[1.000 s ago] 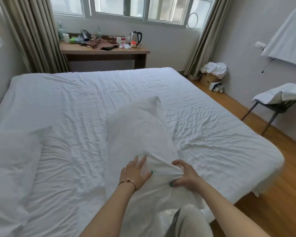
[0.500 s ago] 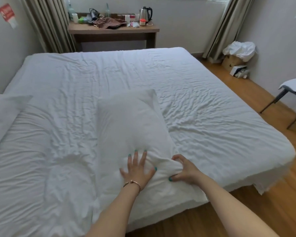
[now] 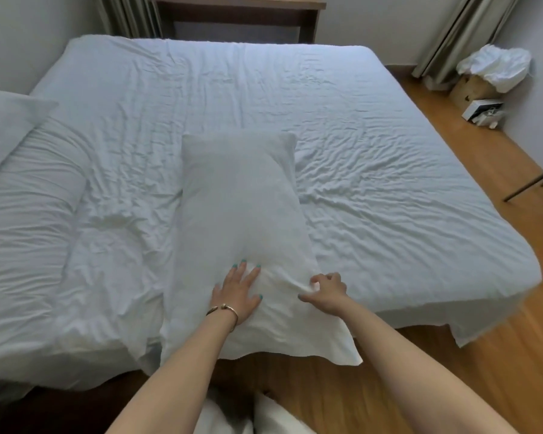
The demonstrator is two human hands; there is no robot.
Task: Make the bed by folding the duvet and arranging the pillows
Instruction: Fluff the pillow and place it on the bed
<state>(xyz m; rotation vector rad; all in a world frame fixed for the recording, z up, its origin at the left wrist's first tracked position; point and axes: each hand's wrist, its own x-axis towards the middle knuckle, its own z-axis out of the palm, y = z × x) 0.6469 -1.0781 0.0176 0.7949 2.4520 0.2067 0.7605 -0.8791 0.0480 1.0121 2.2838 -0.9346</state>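
A white pillow point(image 3: 242, 211) lies lengthwise on the bed point(image 3: 389, 183), its loose case end hanging over the near edge. My left hand point(image 3: 237, 292) rests flat on the pillow's near end, fingers spread. My right hand point(image 3: 326, 289) pinches a fold of the pillowcase at the pillow's right near side. A second white pillow point(image 3: 3, 126) lies at the far left edge of the view. A rolled white bundle, possibly the duvet point(image 3: 29, 208), lies along the bed's left side.
A wooden desk point(image 3: 239, 14) stands beyond the bed between curtains. A cardboard box with white bags point(image 3: 486, 76) sits on the wood floor point(image 3: 483, 355) at the right. Metal chair legs point(image 3: 536, 183) show at the right edge. White cloth point(image 3: 232, 415) lies at my feet.
The pillow has gone from tilted up to lying flat on the bed. My left hand now presses flat on it. The view has tipped further down.
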